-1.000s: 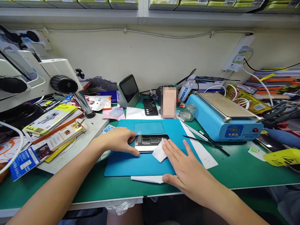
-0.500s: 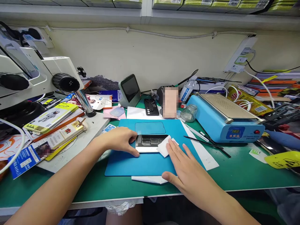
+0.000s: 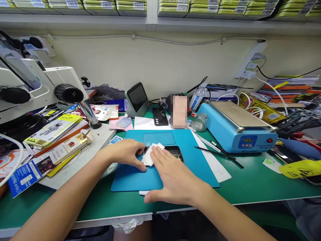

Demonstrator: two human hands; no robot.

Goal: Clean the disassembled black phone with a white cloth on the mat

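A phone [image 3: 177,151] with a dark, shiny face lies flat on the blue mat [image 3: 130,179], and the light above is mirrored in its glass. My left hand [image 3: 129,154] grips the phone's left end between thumb and fingers. Over the left part of the face, a folded white wipe [image 3: 147,157] is pressed down under the fingertips of my right hand [image 3: 173,177]. That hand's fingers are stretched out, with the thumb spread toward me. Wipe and fingers hide much of the phone. Just behind it, a thin phone-shaped outline [image 3: 158,138] shows on the mat.
A blue heating machine [image 3: 234,134] stands at right, with black sticks [image 3: 223,154] and a glass jar [image 3: 200,122] beside it. On the left are a microscope stand [image 3: 91,113] and stacked boxes [image 3: 54,129]. A small display [image 3: 137,98] and a black phone case [image 3: 159,116] sit behind the mat.
My right hand has slid the wipe leftward across the phone, from its right end to near my left hand. The phone's right end now shows. My left hand keeps its hold.
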